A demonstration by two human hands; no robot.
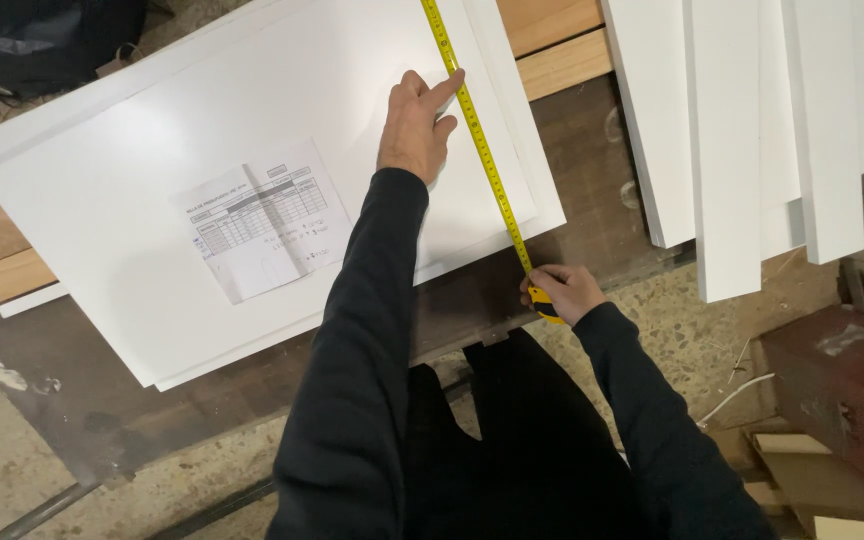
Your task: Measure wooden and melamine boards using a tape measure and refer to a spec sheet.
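A yellow tape measure blade (479, 150) runs diagonally across the right part of a stack of large white boards (132, 230) on a dark workbench. My left hand (417, 125) rests on the top board, its index finger pressing the blade down. My right hand (562, 290) sits at the near edge of the boards, closed around the yellow tape measure case (544, 303). Both arms wear dark sleeves.
A printed paper sheet with a table (264, 218) lies on the top board. Narrow white planks (742, 130) lie at the upper right. A reddish metal box (837, 375) and wood scraps sit at the lower right. Wooden beams (552, 40) cross under the boards.
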